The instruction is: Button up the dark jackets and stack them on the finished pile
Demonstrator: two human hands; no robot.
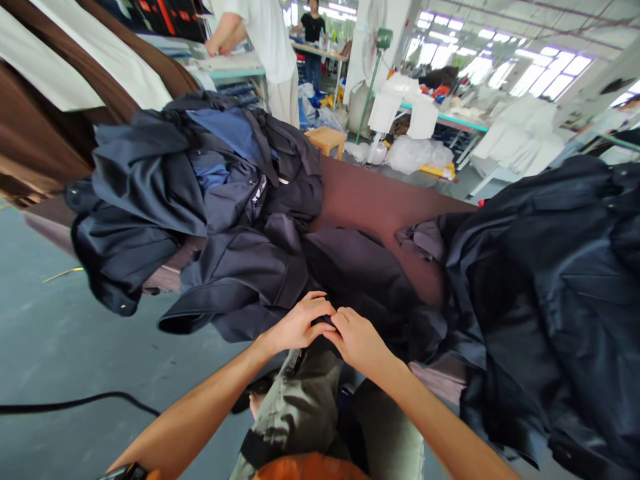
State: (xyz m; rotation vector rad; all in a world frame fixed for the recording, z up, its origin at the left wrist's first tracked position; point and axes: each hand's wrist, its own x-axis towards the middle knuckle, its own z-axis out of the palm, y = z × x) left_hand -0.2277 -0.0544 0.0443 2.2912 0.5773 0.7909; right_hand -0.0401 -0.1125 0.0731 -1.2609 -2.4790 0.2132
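A dark navy garment point(250, 270) lies spread over the near edge of the brown table point(365, 193), part of it hanging toward my lap. My left hand point(305, 320) is closed on a fold of its cloth, fingers over the top and thumb below. Right beside it, my right hand point(357, 337) pinches the same fold, the two hands' fingertips nearly touching. What lies inside the fold is hidden by my fingers.
Dark garments are heaped on the left point(150, 173) and right point(555, 280) of the table. Brown and white cloth point(65, 73) hangs at the far left. A person in a white shirt point(273, 47) stands beyond, near a wooden stool point(326, 139). A black cable point(85, 402) crosses the floor.
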